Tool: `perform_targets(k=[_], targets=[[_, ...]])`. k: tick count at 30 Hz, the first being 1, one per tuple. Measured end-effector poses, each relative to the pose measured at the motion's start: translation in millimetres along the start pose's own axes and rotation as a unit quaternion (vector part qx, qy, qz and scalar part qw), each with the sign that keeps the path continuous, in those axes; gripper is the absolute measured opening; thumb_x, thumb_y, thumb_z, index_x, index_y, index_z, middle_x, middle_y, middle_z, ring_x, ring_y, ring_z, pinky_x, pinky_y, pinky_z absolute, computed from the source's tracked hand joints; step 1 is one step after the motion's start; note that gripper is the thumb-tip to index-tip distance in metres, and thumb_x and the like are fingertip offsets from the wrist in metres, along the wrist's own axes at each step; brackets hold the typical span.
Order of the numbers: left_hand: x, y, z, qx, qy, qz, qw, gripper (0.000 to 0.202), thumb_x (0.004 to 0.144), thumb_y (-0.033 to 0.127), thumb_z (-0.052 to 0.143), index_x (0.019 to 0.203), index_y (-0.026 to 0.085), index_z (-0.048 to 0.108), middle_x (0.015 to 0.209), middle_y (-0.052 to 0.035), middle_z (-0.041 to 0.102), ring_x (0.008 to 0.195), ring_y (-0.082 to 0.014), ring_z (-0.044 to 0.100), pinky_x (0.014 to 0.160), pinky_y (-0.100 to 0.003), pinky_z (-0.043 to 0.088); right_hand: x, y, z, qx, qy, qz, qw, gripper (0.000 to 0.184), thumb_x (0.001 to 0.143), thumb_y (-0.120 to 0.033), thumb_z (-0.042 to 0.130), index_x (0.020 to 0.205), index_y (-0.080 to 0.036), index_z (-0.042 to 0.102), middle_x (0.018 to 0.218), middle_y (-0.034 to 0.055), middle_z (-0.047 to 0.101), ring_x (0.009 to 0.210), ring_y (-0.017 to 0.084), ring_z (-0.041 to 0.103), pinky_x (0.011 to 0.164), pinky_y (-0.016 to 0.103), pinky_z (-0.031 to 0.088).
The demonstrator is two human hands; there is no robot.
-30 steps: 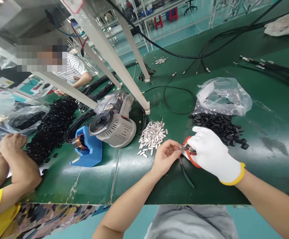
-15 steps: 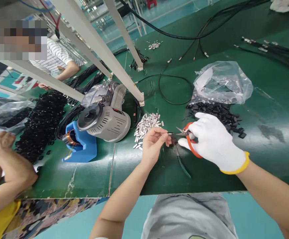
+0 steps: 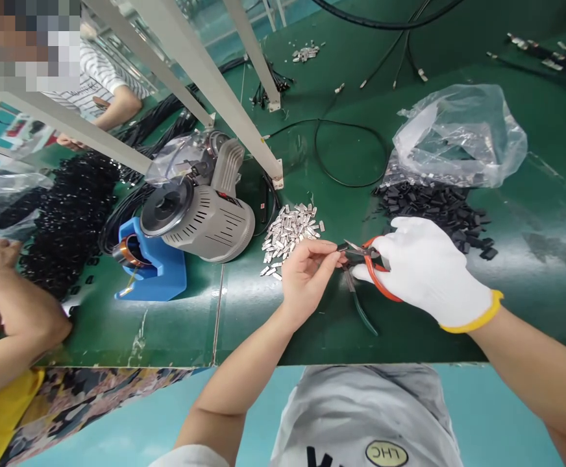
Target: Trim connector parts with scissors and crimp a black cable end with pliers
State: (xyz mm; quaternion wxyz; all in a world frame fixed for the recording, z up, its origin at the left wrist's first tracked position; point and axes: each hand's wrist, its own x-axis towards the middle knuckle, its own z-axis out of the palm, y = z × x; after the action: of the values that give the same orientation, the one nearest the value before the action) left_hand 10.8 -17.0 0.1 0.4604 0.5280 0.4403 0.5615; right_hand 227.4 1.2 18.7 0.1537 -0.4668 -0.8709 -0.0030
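Observation:
My bare left hand pinches a small dark piece between thumb and fingertips; its exact kind is too small to make out. In a white glove with a yellow cuff, my right hand grips orange-handled scissors. The scissor blades point left and meet the small piece at my left fingertips; whether they touch it I cannot tell. Below both hands, green-handled pliers lie on the table, their head partly hidden. A pile of small silver metal connectors lies just beyond my left hand.
Black plastic parts and a clear plastic bag lie beyond my right hand. Left are a grey machine, a blue tape dispenser and white posts. A co-worker's arms rest at far left. Black cables cross the table.
The scissor blades have come closer to the small piece at my left fingertips. My head view has shifted slightly, so the table things sit a little higher.

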Motion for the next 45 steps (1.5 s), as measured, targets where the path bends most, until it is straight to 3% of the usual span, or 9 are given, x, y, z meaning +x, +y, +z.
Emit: perform_targets(k=[5, 10, 16, 19, 24, 34, 45], targets=[[-3, -6, -1.5, 0.06, -0.006, 0.058, 0.996, 0.009, 0.09, 0.02, 0.076, 0.097, 0.019, 0.07, 0.096, -0.0044, 0.073, 0.086, -0.0157, 0.076, 0.077, -0.03, 0.065, 2, 0, -2, -0.021, -0.02, 0.009, 1.0, 0.049, 0.095, -0.061, 0.055, 0.076, -0.018, 0.069, 0.063, 0.0101, 0.063, 0.085, 0.031, 0.063, 0.087, 0.041, 0.042], [-3, -9, -3.0, 0.089, -0.015, 0.093, 0.992, 0.008, 0.092, 0.018, 0.073, 0.099, 0.02, 0.069, 0.095, -0.0046, 0.073, 0.088, -0.0167, 0.074, 0.08, -0.033, 0.064, 1, 2, -2, -0.04, -0.011, -0.016, 0.999, 0.049, 0.096, -0.06, 0.054, 0.072, -0.019, 0.063, 0.062, 0.0099, 0.061, 0.086, 0.031, 0.063, 0.091, 0.041, 0.042], [-1, -12, -5.4, 0.131, -0.004, 0.136, 0.982, 0.012, 0.092, 0.016, 0.072, 0.102, 0.021, 0.069, 0.095, -0.0035, 0.073, 0.088, -0.016, 0.073, 0.081, -0.032, 0.063, -2, 1, -1, -0.029, -0.003, 0.0, 1.0, 0.047, 0.096, -0.058, 0.056, 0.077, -0.017, 0.067, 0.063, 0.0106, 0.063, 0.09, 0.033, 0.064, 0.093, 0.042, 0.04], [-1, -12, -5.2, 0.14, 0.006, 0.136, 0.981, 0.011, 0.092, 0.016, 0.072, 0.101, 0.021, 0.069, 0.094, -0.0031, 0.072, 0.088, -0.0157, 0.073, 0.08, -0.032, 0.063, -1, 1, -2, -0.037, -0.006, 0.003, 0.999, 0.046, 0.098, -0.055, 0.054, 0.077, -0.017, 0.068, 0.063, 0.0107, 0.063, 0.082, 0.03, 0.061, 0.084, 0.041, 0.038], [-1, -13, -4.0, 0.149, 0.024, 0.128, 0.98, 0.009, 0.091, 0.02, 0.074, 0.098, 0.021, 0.069, 0.092, -0.0033, 0.072, 0.087, -0.0166, 0.073, 0.078, -0.032, 0.063, 2, 2, -5, -0.045, -0.036, 0.004, 0.998, 0.047, 0.097, -0.053, 0.054, 0.064, -0.02, 0.059, 0.051, 0.0068, 0.048, 0.065, 0.022, 0.044, 0.066, 0.037, 0.025], [-2, -16, -3.2, 0.154, 0.011, 0.156, 0.976, 0.012, 0.09, 0.015, 0.073, 0.099, 0.022, 0.069, 0.091, -0.0026, 0.072, 0.086, -0.0163, 0.073, 0.078, -0.032, 0.062, -5, 2, 2, -0.054, -0.016, 0.001, 0.998, 0.052, 0.101, -0.052, 0.048, 0.07, -0.016, 0.068, 0.057, 0.0104, 0.06, 0.074, 0.026, 0.062, 0.084, 0.04, 0.041], [-2, -18, -3.6, 0.148, 0.024, 0.16, 0.976, 0.013, 0.089, 0.013, 0.074, 0.098, 0.022, 0.069, 0.09, -0.0017, 0.071, 0.085, -0.0154, 0.073, 0.077, -0.031, 0.062, -2, 3, -1, -0.057, -0.042, -0.001, 0.997, 0.049, 0.101, -0.051, 0.047, 0.068, -0.019, 0.064, 0.054, 0.0088, 0.054, 0.07, 0.025, 0.054, 0.078, 0.039, 0.036]])
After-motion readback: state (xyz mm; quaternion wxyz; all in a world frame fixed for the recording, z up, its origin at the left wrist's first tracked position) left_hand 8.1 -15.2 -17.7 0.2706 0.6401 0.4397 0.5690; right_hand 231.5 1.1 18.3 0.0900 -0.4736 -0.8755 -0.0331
